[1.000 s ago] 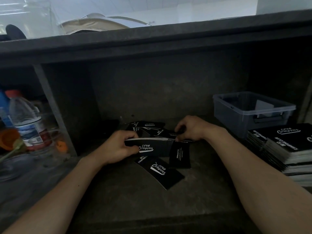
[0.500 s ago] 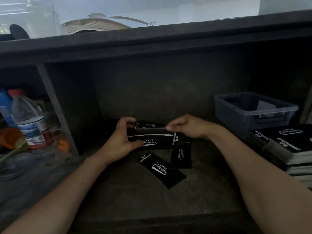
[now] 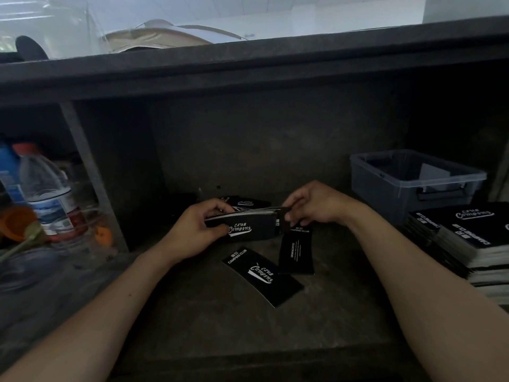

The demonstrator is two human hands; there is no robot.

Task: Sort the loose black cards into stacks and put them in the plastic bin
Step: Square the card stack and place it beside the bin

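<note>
A bundle of black cards (image 3: 248, 226) printed "Club Camping" stands on its long edge on the dark shelf. My left hand (image 3: 192, 235) grips its left end and my right hand (image 3: 314, 205) pinches its right end. Two loose black cards lie flat in front: one angled card (image 3: 263, 275) and one upright card (image 3: 297, 252). More loose cards (image 3: 248, 202) lie behind the bundle, partly hidden. The grey plastic bin (image 3: 413, 186) stands at the right, with a pale card inside.
Tall stacks of black cards (image 3: 468, 238) sit at the right edge in front of the bin. A shelf divider (image 3: 91, 175) separates a left compartment holding a water bottle (image 3: 46, 194) and orange items (image 3: 16, 221). A low overhang (image 3: 248, 67) runs above.
Both hands gathered the scattered cards at the back into one bundle, lifted it upright and squared it. The two front cards stayed where they were.
</note>
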